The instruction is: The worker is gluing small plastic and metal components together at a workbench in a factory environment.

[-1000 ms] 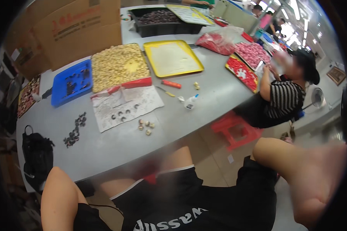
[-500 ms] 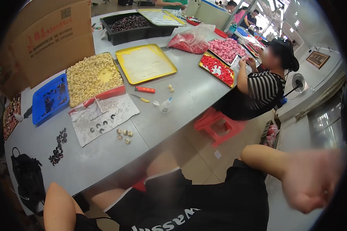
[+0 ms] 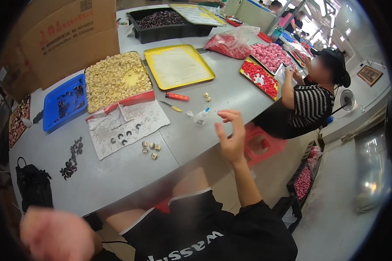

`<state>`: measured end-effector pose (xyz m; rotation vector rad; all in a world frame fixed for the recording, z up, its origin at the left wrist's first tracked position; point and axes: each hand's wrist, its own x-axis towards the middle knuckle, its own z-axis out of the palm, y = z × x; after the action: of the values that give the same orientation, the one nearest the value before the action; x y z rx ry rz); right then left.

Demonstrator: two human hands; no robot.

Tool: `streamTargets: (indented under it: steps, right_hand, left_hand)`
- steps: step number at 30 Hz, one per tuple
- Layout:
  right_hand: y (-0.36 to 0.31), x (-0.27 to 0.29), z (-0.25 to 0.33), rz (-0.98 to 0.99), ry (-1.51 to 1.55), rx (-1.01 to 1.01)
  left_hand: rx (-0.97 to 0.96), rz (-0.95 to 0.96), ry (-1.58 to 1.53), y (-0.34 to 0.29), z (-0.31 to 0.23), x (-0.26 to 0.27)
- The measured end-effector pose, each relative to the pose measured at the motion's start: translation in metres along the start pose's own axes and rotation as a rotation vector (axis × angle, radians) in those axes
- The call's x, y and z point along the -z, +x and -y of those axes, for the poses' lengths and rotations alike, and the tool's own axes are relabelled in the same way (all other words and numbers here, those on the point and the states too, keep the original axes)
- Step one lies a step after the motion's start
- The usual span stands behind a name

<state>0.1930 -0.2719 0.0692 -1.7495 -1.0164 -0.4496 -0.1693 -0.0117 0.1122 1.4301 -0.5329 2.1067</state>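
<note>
My right hand [image 3: 233, 138] hangs over the table's front edge, its thumb and fingers apart and nothing in them. Just left of it stands a small clear squeeze bottle [image 3: 201, 118] with a blue tip. My left hand [image 3: 56, 237] is a blur at the lower left, its fingers unreadable. On a white card [image 3: 154, 124] with a red edge lie several dark crescent pieces [image 3: 124, 142]. Beside the card sit several small cream blocks [image 3: 154, 155]. More dark crescents [image 3: 72, 161] form a strip on the left. A yellow-handled knife [image 3: 175, 108] and a red tube-like object [image 3: 177, 97] lie behind.
A tray of cream pieces [image 3: 113, 78], a blue tray [image 3: 52, 117], a paper-lined yellow tray [image 3: 150, 69] and a black bin [image 3: 143, 35] stand farther back. A black bag [image 3: 34, 185] lies at left. A co-worker [image 3: 309, 95] sits at right beside a tray of red pieces [image 3: 259, 78].
My right hand has swung in from the far right to the table's edge. My left hand has come into view at the lower left. The view has shifted slightly.
</note>
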Motion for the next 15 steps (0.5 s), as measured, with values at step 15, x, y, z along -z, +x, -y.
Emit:
streamTargets:
  steps: [15]
  right_hand:
    - [-0.033, -0.063, -0.04, 0.037, 0.083, -0.396]
  left_hand:
    - [0.986, 1.037, 0.827, -0.11, 0.08, -0.042]
